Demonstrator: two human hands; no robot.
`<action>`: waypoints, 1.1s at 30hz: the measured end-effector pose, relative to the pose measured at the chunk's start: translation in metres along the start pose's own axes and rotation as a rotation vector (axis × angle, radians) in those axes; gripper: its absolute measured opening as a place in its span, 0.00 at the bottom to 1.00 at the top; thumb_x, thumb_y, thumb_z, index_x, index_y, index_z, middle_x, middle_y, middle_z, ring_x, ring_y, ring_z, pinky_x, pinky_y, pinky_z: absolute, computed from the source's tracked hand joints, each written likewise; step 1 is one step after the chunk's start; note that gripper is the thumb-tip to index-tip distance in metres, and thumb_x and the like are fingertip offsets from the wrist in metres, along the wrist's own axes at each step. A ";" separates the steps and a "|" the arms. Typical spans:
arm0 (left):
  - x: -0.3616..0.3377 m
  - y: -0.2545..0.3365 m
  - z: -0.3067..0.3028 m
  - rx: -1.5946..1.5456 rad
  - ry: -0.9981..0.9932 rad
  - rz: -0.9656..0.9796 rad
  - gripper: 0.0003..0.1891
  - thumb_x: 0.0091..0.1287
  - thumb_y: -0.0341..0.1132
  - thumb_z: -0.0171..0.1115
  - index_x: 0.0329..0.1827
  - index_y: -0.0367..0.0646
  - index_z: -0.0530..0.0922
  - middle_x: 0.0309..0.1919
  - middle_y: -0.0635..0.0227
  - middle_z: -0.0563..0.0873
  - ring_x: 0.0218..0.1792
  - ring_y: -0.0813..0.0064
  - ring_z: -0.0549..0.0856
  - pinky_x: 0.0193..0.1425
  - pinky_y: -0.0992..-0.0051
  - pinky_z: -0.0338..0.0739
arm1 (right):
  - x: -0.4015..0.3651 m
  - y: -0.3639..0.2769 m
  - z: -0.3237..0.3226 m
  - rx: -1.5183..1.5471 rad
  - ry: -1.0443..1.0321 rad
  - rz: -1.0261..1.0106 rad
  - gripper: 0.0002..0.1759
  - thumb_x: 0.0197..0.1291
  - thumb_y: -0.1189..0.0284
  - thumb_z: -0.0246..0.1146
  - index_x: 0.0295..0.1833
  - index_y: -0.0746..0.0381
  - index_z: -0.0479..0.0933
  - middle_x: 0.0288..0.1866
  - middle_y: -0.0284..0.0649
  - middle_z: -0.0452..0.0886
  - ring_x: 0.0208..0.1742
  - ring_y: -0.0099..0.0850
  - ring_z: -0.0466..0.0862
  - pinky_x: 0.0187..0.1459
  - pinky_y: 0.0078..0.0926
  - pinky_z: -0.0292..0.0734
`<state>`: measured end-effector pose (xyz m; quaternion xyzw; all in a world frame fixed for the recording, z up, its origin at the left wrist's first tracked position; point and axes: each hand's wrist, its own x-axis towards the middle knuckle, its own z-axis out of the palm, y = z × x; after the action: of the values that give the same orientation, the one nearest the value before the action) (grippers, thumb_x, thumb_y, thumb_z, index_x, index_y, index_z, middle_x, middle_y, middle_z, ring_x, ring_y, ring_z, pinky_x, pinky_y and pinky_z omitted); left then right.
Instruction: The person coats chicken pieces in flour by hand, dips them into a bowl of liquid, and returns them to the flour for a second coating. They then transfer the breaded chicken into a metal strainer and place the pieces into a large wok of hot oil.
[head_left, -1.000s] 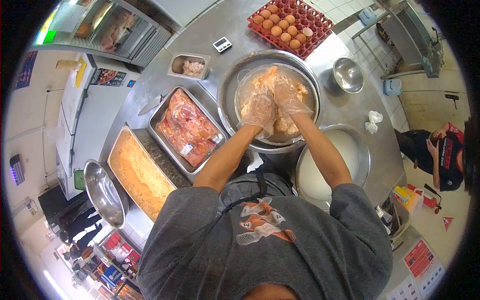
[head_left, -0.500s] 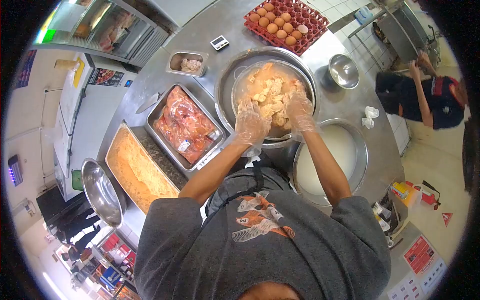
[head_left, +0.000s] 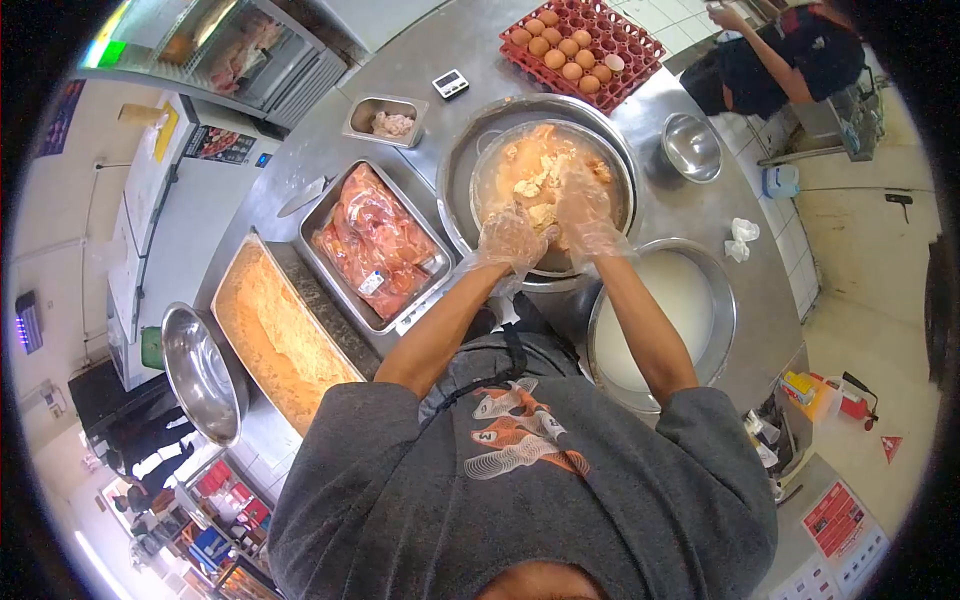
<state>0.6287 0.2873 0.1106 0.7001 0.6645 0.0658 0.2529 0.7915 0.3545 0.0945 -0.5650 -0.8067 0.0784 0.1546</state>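
Inside a wide steel basin (head_left: 455, 150) sits a smaller bowl (head_left: 484, 165) with floury, battered pieces (head_left: 540, 180) in cloudy orange liquid. My left hand (head_left: 512, 238), in a clear plastic glove, is at the near left side of the bowl, against the pieces. Beside it my right hand (head_left: 584, 215), also gloved, reaches into the bowl from the near right. The fingers of both hands are partly hidden by plastic, pieces and blur, so their grip is unclear. A basin of white liquid (head_left: 660, 320) stands below my right forearm.
Left are a tray of bagged raw meat (head_left: 375, 240), a tub of orange flour (head_left: 275, 330), a knife (head_left: 302, 197) and an empty bowl (head_left: 203, 375). Beyond are a small tin (head_left: 385, 121), a timer (head_left: 450, 84) and eggs (head_left: 553, 60). A steel bowl (head_left: 690, 147) and a person (head_left: 780, 60) are right.
Both hands have drawn closer together, the right one moving left and deeper among the pieces. More liquid shows at the top of the bowl. The person at the right has moved farther up the view.
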 end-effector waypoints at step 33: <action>0.082 0.032 0.014 0.190 -0.243 0.262 0.36 0.71 0.49 0.59 0.76 0.35 0.69 0.63 0.38 0.81 0.66 0.46 0.80 0.75 0.55 0.69 | -0.035 0.016 -0.047 0.089 -0.125 0.054 0.13 0.63 0.71 0.59 0.46 0.67 0.85 0.41 0.54 0.88 0.45 0.49 0.89 0.50 0.48 0.83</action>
<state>0.6726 0.3633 0.0928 0.8040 0.5357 -0.0499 0.2534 0.8324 0.3254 0.1286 -0.5730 -0.7950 0.1537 0.1268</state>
